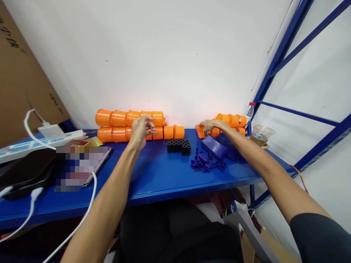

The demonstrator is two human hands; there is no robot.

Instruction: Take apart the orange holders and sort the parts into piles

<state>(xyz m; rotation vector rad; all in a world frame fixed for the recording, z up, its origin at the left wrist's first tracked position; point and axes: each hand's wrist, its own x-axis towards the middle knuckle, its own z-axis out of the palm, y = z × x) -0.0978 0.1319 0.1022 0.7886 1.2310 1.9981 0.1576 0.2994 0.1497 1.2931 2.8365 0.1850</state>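
Left of the black tubes [178, 146] on the desk [164, 179], the left hand [143, 129] is half open with nothing in it, fingers loosely curled in front of the stacked orange cups [120, 134]. Right of those tubes, the right hand [208, 125] is at an orange cup [200, 131] (the one ending its row), though its fingers are too hidden to tell whether they grip; blue panels [214, 147] and small blue parts [204, 162] also lie right of the tubes.

Apparently a small assembly workshop: blue metal workbench [161, 179], rows of orange cups [119, 134], small blue parts [204, 163].
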